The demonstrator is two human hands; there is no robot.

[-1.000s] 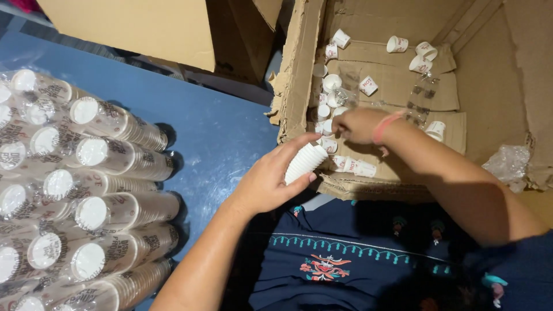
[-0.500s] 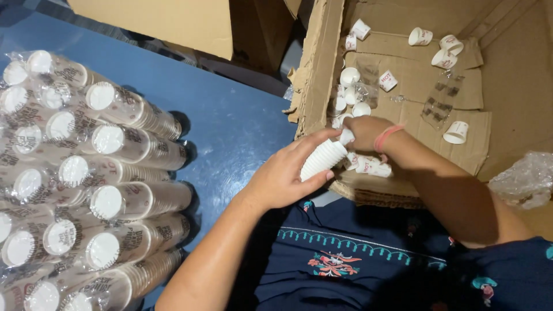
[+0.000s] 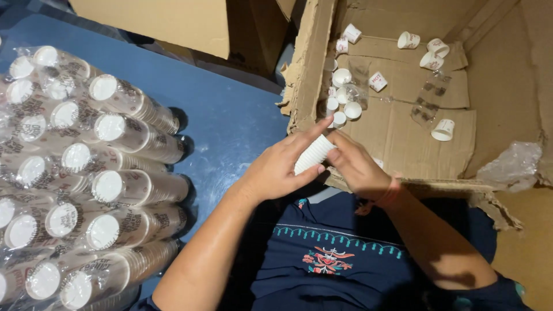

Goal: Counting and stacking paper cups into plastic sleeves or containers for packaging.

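Now, line by line:

Cardboard box [image 3: 415,144]: large and brown, open toward the person, its near flap torn and ragged; the far and right walls run out of the picture.
In the box: loose small white paper cups [image 3: 442,130] scattered over the bottom, several clustered near the left wall, some with red print too small to make out; a crumpled clear plastic wrap [image 3: 510,164] lies at the right edge.
Sleeves of cups [image 3: 115,190]: long stacks of paper cups in clear plastic, piled on their sides on the blue desk [image 3: 230,124] at the left; the pile is cut off by the left and bottom edges.
Second carton [image 3: 161,26]: plain brown, behind the desk, only its lower part in view.
Stack of small cups [image 3: 314,154]: white, ribbed along its side, short, tilted; it sits between both hands just in front of the box's torn flap, above the person's lap.
Left hand [image 3: 276,170]: grip closed around the stack, forefinger stretched along its top, thumb under it.
Right hand [image 3: 357,167]: fingertips pinch the stack's upper end; a pink band circles the wrist.
Hidden: the stack's lower end, covered by the left palm.
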